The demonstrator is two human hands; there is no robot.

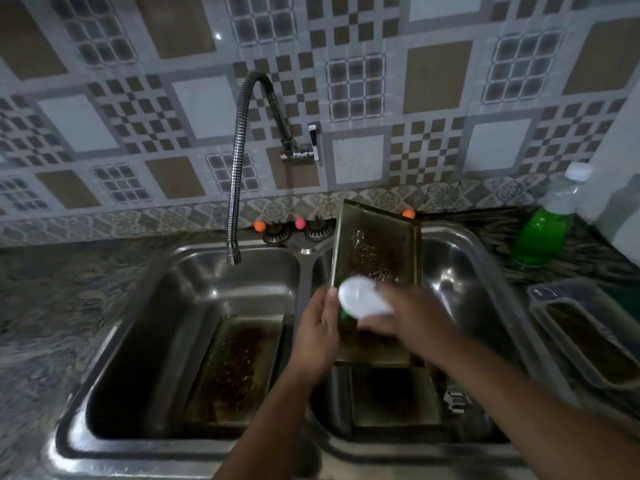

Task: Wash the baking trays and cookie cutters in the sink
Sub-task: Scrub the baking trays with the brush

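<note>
A dirty baking tray (375, 244) is held tilted over the right basin, its brown-stained inside facing me. My left hand (317, 336) grips the tray's left edge. My right hand (407, 318) holds a white scrubber with a green underside (362, 297) against the tray's lower part; the hand is blurred. A second stained tray (235, 365) lies flat in the left basin. Another tray (391, 396) lies in the right basin below the held one. A small metal cookie cutter (455, 400) sits at the right basin's edge.
A flexible metal faucet (239, 174) hangs over the left basin of the steel double sink (304, 268). A bottle of green dish soap (545, 226) stands on the right counter. A clear container holding a tray (588, 337) sits at the right. Two drain plugs (296, 232) lie behind the sink.
</note>
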